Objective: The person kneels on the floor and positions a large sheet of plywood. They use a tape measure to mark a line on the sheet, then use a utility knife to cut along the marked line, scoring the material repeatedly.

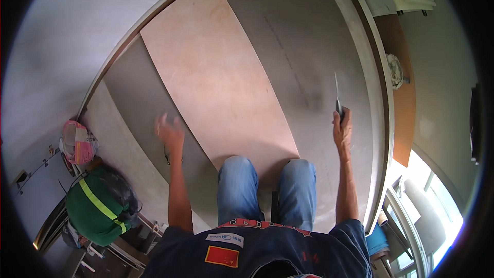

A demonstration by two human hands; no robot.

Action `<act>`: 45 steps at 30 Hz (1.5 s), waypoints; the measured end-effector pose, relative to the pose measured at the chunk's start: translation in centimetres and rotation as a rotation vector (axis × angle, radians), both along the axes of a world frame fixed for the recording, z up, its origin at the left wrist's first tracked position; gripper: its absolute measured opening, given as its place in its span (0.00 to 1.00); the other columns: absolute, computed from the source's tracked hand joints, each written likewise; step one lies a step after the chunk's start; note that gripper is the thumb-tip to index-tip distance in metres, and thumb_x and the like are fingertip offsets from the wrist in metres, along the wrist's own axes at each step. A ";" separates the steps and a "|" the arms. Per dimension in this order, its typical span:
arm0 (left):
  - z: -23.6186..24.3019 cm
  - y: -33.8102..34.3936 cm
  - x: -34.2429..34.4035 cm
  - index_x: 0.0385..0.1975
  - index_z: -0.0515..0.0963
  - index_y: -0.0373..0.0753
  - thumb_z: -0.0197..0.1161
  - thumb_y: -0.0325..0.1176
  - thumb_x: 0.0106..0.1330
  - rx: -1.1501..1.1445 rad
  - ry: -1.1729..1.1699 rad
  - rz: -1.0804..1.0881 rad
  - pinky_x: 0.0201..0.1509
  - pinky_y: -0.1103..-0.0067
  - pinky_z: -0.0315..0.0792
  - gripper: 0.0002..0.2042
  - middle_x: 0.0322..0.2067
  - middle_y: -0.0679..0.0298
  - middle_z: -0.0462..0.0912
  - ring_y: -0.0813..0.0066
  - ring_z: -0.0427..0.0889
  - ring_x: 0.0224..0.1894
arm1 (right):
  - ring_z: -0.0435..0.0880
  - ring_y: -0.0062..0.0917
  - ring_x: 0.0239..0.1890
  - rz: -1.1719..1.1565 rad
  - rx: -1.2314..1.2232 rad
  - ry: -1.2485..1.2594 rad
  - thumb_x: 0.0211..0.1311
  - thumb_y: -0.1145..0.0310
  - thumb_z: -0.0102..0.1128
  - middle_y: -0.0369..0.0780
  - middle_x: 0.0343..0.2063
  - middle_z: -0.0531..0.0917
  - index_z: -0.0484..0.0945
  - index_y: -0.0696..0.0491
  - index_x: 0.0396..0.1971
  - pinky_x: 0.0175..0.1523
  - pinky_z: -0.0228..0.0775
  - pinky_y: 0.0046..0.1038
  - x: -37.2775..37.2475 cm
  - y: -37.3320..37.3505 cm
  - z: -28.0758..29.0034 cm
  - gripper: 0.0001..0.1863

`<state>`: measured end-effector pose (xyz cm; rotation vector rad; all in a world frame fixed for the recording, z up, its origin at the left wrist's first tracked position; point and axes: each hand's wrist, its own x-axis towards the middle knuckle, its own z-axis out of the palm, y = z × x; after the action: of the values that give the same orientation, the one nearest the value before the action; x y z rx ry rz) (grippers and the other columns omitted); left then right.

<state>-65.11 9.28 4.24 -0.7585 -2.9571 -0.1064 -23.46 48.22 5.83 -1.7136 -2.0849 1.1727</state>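
Observation:
A knife [337, 95] with a dark handle and a thin, pointed blade is in my right hand [343, 126], its tip pointing away from me. That hand is above the grey surface [329, 31], to the right of a long pinkish-tan sheet [211, 67]. My left hand [171, 131] is near the sheet's left edge, fingers spread and slightly blurred, with nothing in it. Both of my knees, in blue jeans, are at the near end of the sheet, which runs from there to the far raised rim. I cannot tell whether the left hand touches the surface.
A raised rim [383, 98] curves round the grey surface on the far and right sides. At the left stand a green bag with a yellow stripe [92, 201] and a pink bag [80, 141]. A brown panel [404, 118] and a crumpled white cloth [394, 72] are beyond the right rim.

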 end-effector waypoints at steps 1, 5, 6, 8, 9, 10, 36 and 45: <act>0.0 4.4 -2.2 0.53 0.75 0.37 0.65 0.37 0.62 0.145 -0.086 -0.145 0.65 0.56 0.62 0.20 0.54 0.46 0.74 0.47 0.70 0.62 | 0.75 0.31 0.26 -0.049 -0.091 0.066 0.71 0.63 0.54 0.45 0.25 0.75 0.71 0.56 0.47 0.34 0.69 0.35 -2.0 -0.2 0.2 0.14; -1.8 24.2 -8.6 0.54 0.75 0.38 0.61 0.31 0.63 0.371 -0.081 -0.478 0.68 0.56 0.59 0.18 0.59 0.48 0.72 0.49 0.67 0.65 | 0.72 0.28 0.24 -0.011 -0.218 0.077 0.72 0.59 0.53 0.43 0.23 0.74 0.70 0.56 0.52 0.33 0.68 0.33 -12.1 0.2 0.0 0.18; -2.1 28.3 -10.2 0.56 0.73 0.39 0.60 0.33 0.65 0.349 -0.096 -0.560 0.69 0.53 0.56 0.19 0.61 0.51 0.70 0.50 0.66 0.65 | 0.72 0.29 0.24 0.036 -0.203 0.144 0.72 0.58 0.53 0.44 0.23 0.75 0.70 0.56 0.53 0.33 0.68 0.33 -14.6 0.4 0.1 0.19; -2.7 34.9 -12.3 0.60 0.70 0.39 0.54 0.36 0.68 0.282 -0.044 -0.549 0.69 0.46 0.52 0.20 0.64 0.55 0.66 0.50 0.65 0.67 | 0.73 0.32 0.24 0.091 -0.218 0.196 0.72 0.57 0.53 0.45 0.23 0.76 0.69 0.56 0.54 0.34 0.69 0.34 -19.4 1.4 0.7 0.20; -3.0 37.1 -13.3 0.60 0.70 0.39 0.52 0.37 0.69 0.301 -0.047 -0.497 0.69 0.46 0.52 0.20 0.64 0.56 0.67 0.50 0.64 0.67 | 0.74 0.33 0.24 0.120 -0.224 0.215 0.72 0.56 0.52 0.46 0.23 0.76 0.69 0.55 0.54 0.34 0.69 0.35 -21.7 2.0 1.0 0.21; -3.4 38.8 -14.0 0.60 0.70 0.39 0.49 0.38 0.70 0.308 -0.056 -0.443 0.68 0.45 0.51 0.21 0.65 0.56 0.67 0.51 0.63 0.67 | 0.75 0.36 0.24 0.145 -0.210 0.215 0.72 0.56 0.52 0.47 0.23 0.77 0.69 0.55 0.54 0.35 0.70 0.36 -23.6 2.7 1.4 0.21; -5.3 40.6 -15.3 0.66 0.63 0.47 0.51 0.37 0.67 0.163 -0.117 -0.281 0.74 0.47 0.35 0.25 0.66 0.67 0.60 0.58 0.51 0.72 | 0.81 0.57 0.38 0.320 -0.245 0.212 0.72 0.58 0.49 0.58 0.31 0.83 0.68 0.54 0.51 0.43 0.74 0.49 -46.0 9.8 -2.3 0.17; -5.3 40.5 -15.4 0.66 0.63 0.47 0.51 0.38 0.68 0.182 -0.123 -0.276 0.74 0.48 0.34 0.25 0.66 0.66 0.60 0.57 0.51 0.73 | 0.82 0.56 0.41 0.313 -0.250 0.137 0.72 0.57 0.48 0.57 0.34 0.83 0.68 0.54 0.53 0.46 0.74 0.48 -46.5 9.9 -2.6 0.19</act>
<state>-80.50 49.83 -1.08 -1.1643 -2.8809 -0.4485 -69.96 58.09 3.27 -1.3792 -2.2555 1.6529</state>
